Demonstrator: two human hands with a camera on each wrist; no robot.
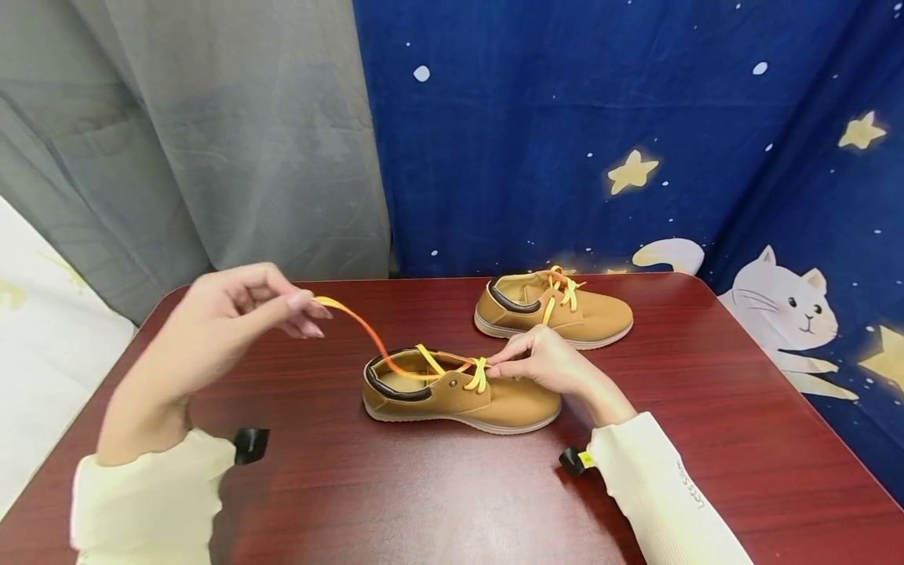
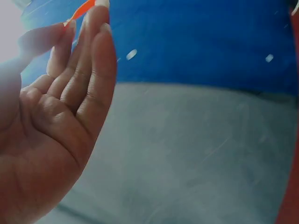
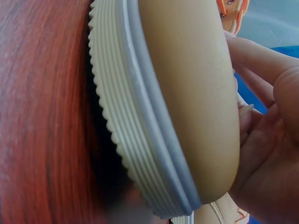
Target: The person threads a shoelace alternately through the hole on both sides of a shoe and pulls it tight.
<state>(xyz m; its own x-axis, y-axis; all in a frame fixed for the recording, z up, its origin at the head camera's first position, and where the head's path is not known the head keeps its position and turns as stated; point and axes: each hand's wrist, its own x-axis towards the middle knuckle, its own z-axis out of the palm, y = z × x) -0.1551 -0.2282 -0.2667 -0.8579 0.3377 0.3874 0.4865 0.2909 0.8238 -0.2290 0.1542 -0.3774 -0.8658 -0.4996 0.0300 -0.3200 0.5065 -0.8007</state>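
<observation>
A tan lace-up shoe with a dark heel lining rests on the table, its toe to the right. Its yellow-orange shoelace runs from the eyelets up to my left hand, raised left of the shoe. That hand pinches the lace's far part between thumb and fingertips; the left wrist view shows an orange bit of shoelace there. My right hand reaches over the far side of the shoe and grips it by the laced front with thumb and fingertips. The toe hides part of this hand in the right wrist view.
Behind stands a second tan shoe, laced in yellow and orange, toe to the right. Both shoes are on a dark red wooden table. Beyond its back edge hang a grey curtain and a blue starry curtain.
</observation>
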